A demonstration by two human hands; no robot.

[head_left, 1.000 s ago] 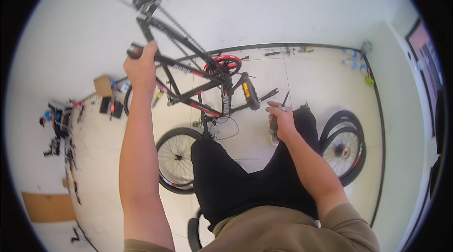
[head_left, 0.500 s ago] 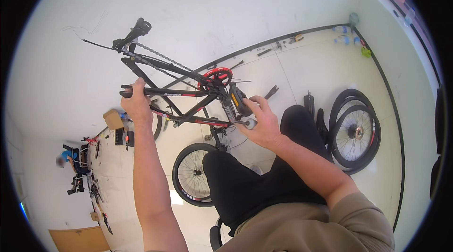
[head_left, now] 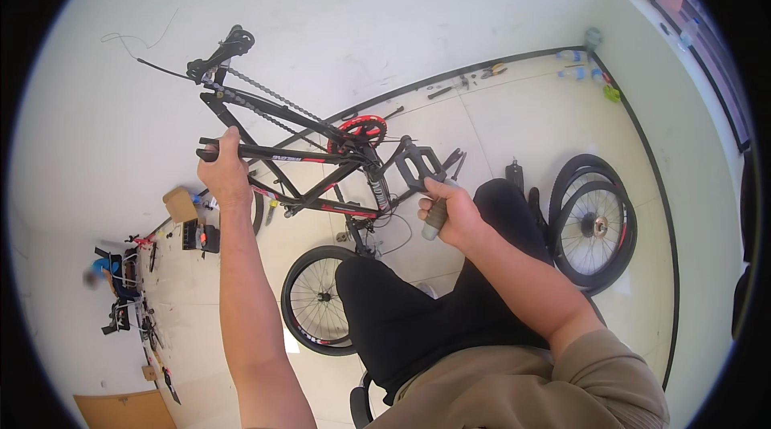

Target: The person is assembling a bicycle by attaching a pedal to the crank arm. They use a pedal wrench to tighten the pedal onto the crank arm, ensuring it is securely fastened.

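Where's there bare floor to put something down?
Between the loose wheels and the pliers; also between the left forearm and the scattered parts at far left, below the black case in view. Crowded: around the pedal, where the right hand grips a tool.

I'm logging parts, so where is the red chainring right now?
The red chainring sits just left of centre in the head view's upper half, on the black bicycle frame, up and left of the pedal by the right hand.

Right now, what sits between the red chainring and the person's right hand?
In the head view, a crank arm and black pedal lie between the red chainring and the right hand; whether the hand touches the pedal is unclear.
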